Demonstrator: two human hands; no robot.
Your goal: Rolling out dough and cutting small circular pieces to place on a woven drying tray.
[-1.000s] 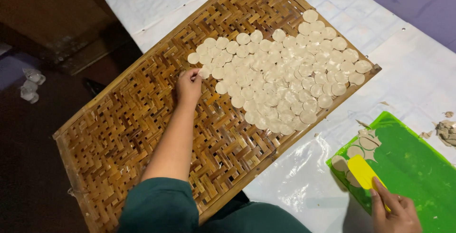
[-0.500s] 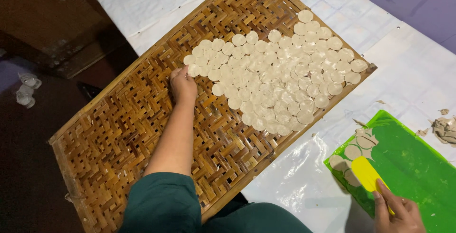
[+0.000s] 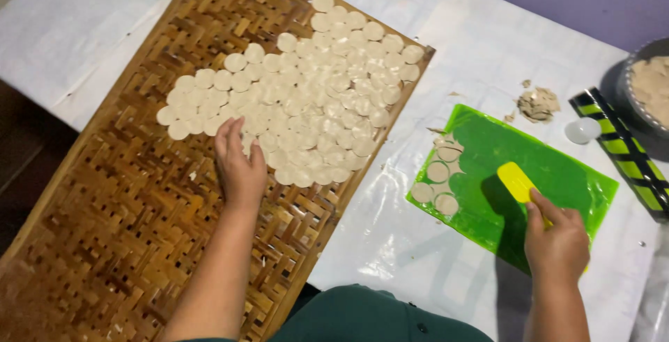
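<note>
Left hand (image 3: 239, 164) has slid down from the top corner of the disc patch to its lower edge, while the right (image 3: 555, 239) has stayed on the scraper.

My left lies flat and loose, holding nothing, fingertips touching the pale dough discs (image 3: 300, 98) spread over the far half of the woven bamboo tray (image 3: 125, 244). My right is clenched round the yellow scraper (image 3: 516, 181), blade resting on the green mat (image 3: 557, 168), just beside a few cut discs (image 3: 437, 181) at the mat's left end.
</note>
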